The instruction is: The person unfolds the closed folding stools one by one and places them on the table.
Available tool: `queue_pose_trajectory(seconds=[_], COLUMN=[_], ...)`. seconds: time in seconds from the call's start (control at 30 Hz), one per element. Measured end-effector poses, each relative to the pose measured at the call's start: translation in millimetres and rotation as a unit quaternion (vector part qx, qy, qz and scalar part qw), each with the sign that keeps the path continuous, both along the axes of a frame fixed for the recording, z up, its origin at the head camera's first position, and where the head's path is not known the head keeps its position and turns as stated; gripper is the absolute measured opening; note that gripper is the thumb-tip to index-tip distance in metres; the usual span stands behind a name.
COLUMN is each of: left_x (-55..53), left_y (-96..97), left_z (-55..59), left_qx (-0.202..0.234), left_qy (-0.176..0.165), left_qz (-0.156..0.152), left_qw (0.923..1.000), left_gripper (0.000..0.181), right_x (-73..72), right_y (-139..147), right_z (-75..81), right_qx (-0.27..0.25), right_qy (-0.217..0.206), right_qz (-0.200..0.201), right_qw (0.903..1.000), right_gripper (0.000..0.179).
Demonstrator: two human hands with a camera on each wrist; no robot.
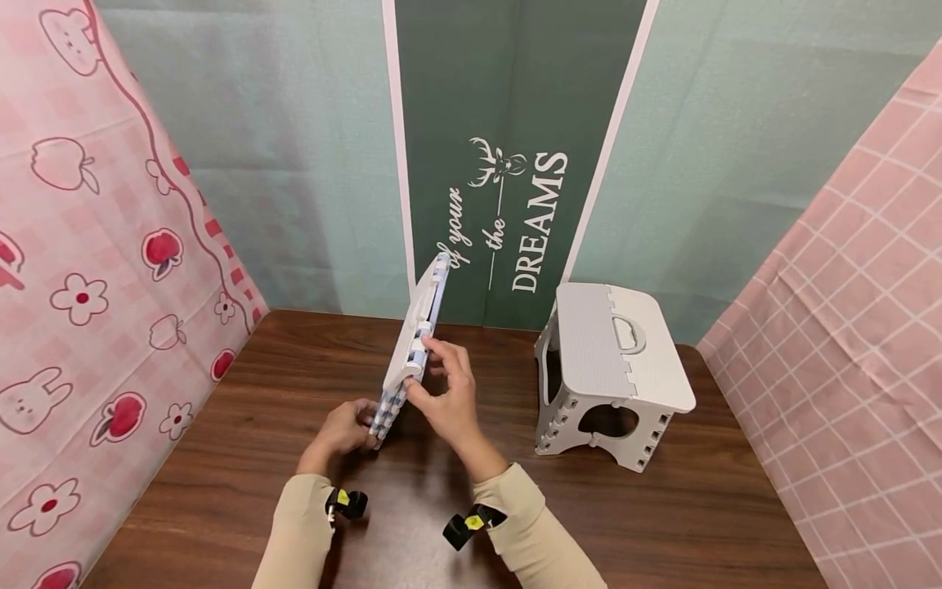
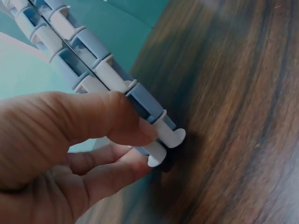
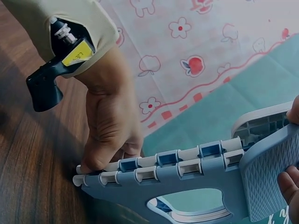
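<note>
A folded step stool, white and blue, stands tilted on edge over the table in the head view. My left hand pinches its lower end; in the left wrist view the thumb lies on the interlocking hinge knuckles, fingers behind. Higher up, my right hand grips the stool's edge with thumb and fingers. From the right wrist, the textured blue seat panel and the white panel beside it show a gap between them, with my fingertips at their edge. The rest of that hand is out of that view.
An unfolded white and grey step stool stands upright on the wooden table to the right. Patterned pink cloths hang at the left and right sides, and a green curtain with lettering hangs behind. Each wrist carries a small black camera mount.
</note>
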State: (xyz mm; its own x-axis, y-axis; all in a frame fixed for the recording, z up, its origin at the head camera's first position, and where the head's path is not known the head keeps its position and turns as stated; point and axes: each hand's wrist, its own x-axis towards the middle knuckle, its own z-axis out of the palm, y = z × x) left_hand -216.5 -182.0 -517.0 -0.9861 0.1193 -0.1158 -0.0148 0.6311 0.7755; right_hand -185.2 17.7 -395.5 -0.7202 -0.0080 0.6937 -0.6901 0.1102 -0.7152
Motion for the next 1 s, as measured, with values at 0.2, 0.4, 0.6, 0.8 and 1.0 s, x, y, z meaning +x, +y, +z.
queue_pose_trajectory(seconds=[0.2,0.4,0.6,0.8,1.0], left_x=[-1.8,-3.2,-3.1,-5.1,-5.5], left_y=[7.4,14.5,20.3,26.3,28.2], left_z=[-3.1,-3.1,-2.3,-4.0,-7.0], left_qx=[0.007,0.013,0.020,0.040,0.042], left_qy=[-0.007,-0.006,-0.011,-0.016,-0.015], left_qz=[-0.002,-0.006,-0.003,-0.007,-0.003], left_qw=[0.9999,0.9999,0.9997,0.9991,0.9990], left_gripper=[0.054,0.052,0.053,0.052,0.053], right_x=[-2.1,-21.7,-28.5,-29.5,-31.6], right_y=[2.3,3.8,5.3,5.6,5.7], right_z=[4.3,-16.7,-21.2,-16.8,-15.0], right_qx=[0.008,0.020,0.051,0.084,0.102], right_qy=[-0.005,0.000,0.004,0.013,0.005], right_qz=[0.003,0.010,0.004,-0.019,-0.013], right_qw=[1.0000,0.9998,0.9987,0.9962,0.9947], right_gripper=[0.052,0.057,0.057,0.054,0.054])
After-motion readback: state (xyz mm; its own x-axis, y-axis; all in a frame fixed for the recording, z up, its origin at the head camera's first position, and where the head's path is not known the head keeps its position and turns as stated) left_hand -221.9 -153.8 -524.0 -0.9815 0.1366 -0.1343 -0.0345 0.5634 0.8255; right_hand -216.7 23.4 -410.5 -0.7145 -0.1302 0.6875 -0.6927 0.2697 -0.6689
